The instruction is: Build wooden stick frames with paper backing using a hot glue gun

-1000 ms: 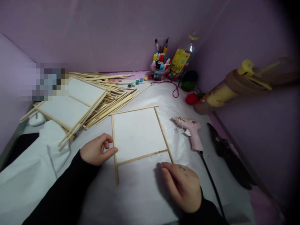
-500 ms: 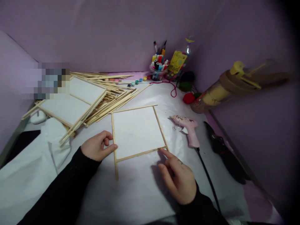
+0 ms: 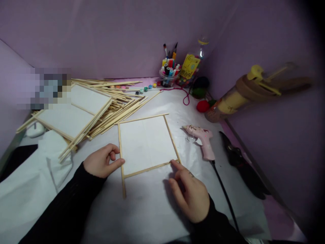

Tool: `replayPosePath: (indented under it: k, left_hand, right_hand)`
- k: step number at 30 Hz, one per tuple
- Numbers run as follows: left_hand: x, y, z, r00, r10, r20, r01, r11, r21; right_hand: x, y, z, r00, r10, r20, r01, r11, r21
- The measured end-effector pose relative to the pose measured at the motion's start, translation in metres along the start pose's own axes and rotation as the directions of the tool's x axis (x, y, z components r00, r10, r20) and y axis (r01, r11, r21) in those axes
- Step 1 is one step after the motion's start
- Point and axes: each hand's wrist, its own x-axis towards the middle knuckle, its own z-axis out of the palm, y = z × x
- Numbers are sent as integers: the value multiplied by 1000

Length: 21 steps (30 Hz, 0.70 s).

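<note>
Purple walls: plain, around a work surface under a pale cover; stick pile and framed panel at far left; marker tub and red yarn at the back.
Stick frame: flat on the cover, mid-surface, between the hands; white sheet fills its square; left stick runs past the near corner.
Left hand: half curled, gap between thumb and fingers; thumb tip on the left stick, fingers at its outer side; firmness of hold, cannot tell.
Right hand: loosely bent, index extended to the frame's near right corner, thumb apart; nothing seen gripped.
Glue gun: right of the frame, lying on its side, nozzle toward it; not touched.
Frame weight: probably very light; sticks look stiff but thin, could snap; sheet likely bends or creases.
Frame hold: best by opposite side sticks, mid-length; corners look like weak spots; avoid pressing the sheet.
</note>
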Motion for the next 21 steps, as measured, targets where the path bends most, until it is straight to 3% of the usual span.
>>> replayPosePath:
  k: [21]
  left_hand:
    - [1, 0, -1, 1000, -16, 10, 16, 1000, 12]
  right_hand:
    - [-2, 0, 3, 1000, 7, -1, -7, 1000, -7]
